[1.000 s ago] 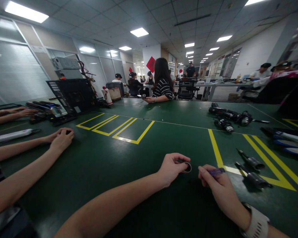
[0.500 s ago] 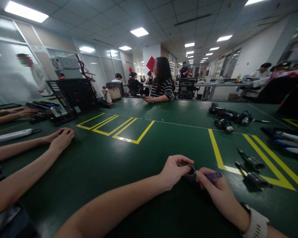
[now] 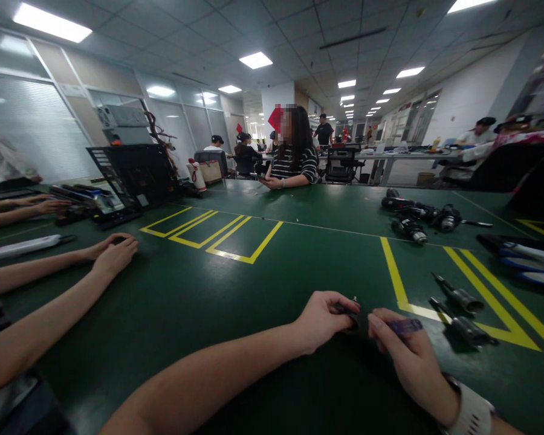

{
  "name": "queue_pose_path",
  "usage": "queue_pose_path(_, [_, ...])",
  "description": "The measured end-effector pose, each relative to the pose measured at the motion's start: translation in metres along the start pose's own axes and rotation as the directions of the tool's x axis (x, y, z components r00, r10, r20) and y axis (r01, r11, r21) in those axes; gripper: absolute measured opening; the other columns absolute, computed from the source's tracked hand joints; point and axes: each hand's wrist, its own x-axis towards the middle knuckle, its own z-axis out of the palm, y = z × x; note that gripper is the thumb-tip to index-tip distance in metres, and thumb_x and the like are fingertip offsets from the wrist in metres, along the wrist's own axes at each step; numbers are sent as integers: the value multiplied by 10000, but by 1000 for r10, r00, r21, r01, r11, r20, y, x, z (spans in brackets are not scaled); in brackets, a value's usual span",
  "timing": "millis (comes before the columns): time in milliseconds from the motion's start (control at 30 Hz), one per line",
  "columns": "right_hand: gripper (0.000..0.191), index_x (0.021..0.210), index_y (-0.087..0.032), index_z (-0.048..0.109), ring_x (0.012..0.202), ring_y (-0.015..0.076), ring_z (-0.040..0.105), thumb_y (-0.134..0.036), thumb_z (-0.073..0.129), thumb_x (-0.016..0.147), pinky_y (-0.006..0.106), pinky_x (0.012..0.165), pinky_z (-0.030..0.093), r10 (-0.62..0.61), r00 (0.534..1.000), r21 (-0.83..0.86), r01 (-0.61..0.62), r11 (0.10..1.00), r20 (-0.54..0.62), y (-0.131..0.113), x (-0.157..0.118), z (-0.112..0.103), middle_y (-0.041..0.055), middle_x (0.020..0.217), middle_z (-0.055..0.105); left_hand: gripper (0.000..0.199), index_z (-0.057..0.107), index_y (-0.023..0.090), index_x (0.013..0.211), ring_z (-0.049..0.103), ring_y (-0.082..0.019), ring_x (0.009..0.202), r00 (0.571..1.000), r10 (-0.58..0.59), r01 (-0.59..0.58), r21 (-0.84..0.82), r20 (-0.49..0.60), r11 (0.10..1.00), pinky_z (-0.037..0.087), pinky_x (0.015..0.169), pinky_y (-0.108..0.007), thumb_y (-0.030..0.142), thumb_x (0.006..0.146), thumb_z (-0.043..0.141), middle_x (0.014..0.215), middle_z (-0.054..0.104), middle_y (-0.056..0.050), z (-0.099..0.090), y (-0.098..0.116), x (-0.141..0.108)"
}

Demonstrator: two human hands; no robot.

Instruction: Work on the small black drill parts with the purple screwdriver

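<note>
Just right of centre above the green table, my left hand [image 3: 324,321] is closed around a small dark metal part [image 3: 354,322] with a rounded edge; much of it is behind the fingers. My right hand [image 3: 405,350], with a pale watch strap at the wrist, pinches a slim tool with a purple see-through handle [image 3: 408,326]. The tool's working end does not show clearly. A small gap separates the two hands. To the right lie two dark metal cylindrical parts, one farther back [image 3: 468,300] and one nearer [image 3: 472,331], each with a thin shaft.
Yellow tape [image 3: 394,272] marks the green table [image 3: 254,302]. Black tool bodies [image 3: 408,211] lie at the back right, blue-and-white objects [image 3: 535,263] at the right edge. Another person's hands [image 3: 115,251] rest at left, near a white device [image 3: 25,246]. A person [image 3: 294,157] sits opposite.
Both hands have shifted slightly, the right one moving right, so the gap between them is wider. The metal part has turned; its round opening no longer faces me.
</note>
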Motion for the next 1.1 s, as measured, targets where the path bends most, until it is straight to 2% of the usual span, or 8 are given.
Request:
queue_pose_path(133, [388,532,-210,486,416,123,417,-415,439,857,243,410,330,27,999,-5,-27,1000,-34,2,-2,-1,-46,454,393,163,660,110,798,643,-152,786,998,31,-31,7,-46,999,510,797,-384,35,653,661,1002,665,-90,-2,0,1])
queue_pose_path(400, [389,583,-203,548,469,144,481,-451,425,856,260,459,373,85,996,-28,-84,996,29,3,4,2,-28,489,464,186,665,114,815,645,-164,809,989,74,-80,-40,-131,996,518,793,-382,-4,680,615,1004,668,-94,-3,3,1])
queue_pose_path(533, [391,583,-201,559,460,148,498,-458,427,847,261,453,383,105,993,-55,-102,993,57,1,5,2,-26,476,483,237,666,114,859,633,-182,894,980,83,-104,-111,-178,988,523,818,-373,-32,701,569,1029,652,-100,-6,3,3])
queue_pose_path(667, [393,578,-201,553,445,147,502,-454,427,851,258,441,386,106,992,-80,-101,992,70,1,6,2,-27,466,489,336,648,121,957,637,-182,884,978,68,-97,-138,-198,986,510,862,-387,-61,688,561,964,661,-85,-10,1,6])
queue_pose_path(867, [365,607,-204,576,468,146,516,-428,447,865,255,446,404,16,999,-59,-13,998,41,-2,2,2,-19,505,518,375,637,133,951,624,-186,925,954,106,-164,-193,-280,967,517,864,-375,-94,659,574,1003,650,-74,-14,-2,11])
queue_pose_path(1000, [300,662,-210,570,536,151,545,-360,442,889,257,494,439,-91,995,-14,90,996,-30,-5,-1,-1,-6,585,553,357,657,133,962,628,-184,913,952,100,-151,-158,-290,976,503,879,-369,-54,661,619,965,671,-71,-13,-1,12])
queue_pose_path(1100, [226,736,-213,588,611,160,580,-317,458,889,260,547,470,-155,988,-16,155,988,-25,-7,-1,0,9,665,592,350,664,126,972,636,-184,890,949,77,-124,-136,-305,983,504,861,-362,-36,665,627,946,683,-77,-12,0,11])
